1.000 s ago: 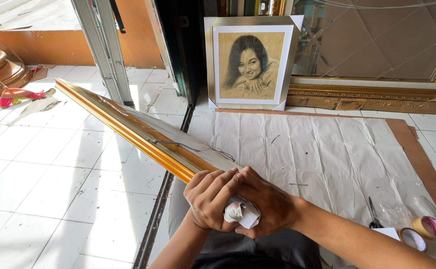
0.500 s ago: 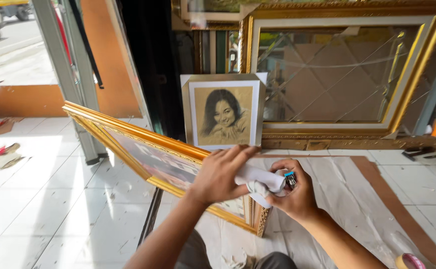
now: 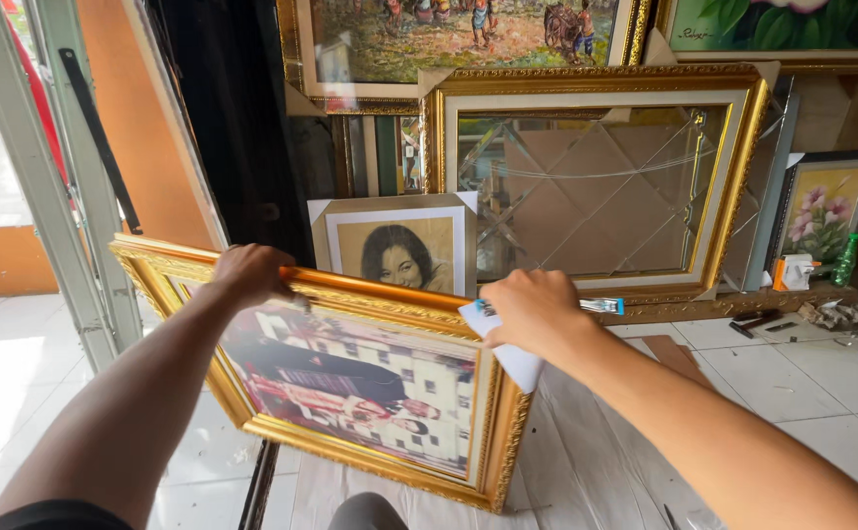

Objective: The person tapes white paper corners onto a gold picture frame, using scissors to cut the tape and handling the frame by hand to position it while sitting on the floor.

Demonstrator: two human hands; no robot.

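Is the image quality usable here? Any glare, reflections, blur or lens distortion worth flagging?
Head view: sharp overall, lit by daylight from the doorway at left, where the floor is overexposed. The glass of the gold-framed photo, gripped by the left hand, carries a soft sheen. The large glazed gold frame behind mirrors diagonal lines. The right hand holds a white cloth. Wide-angle stretch lengthens both forearms.
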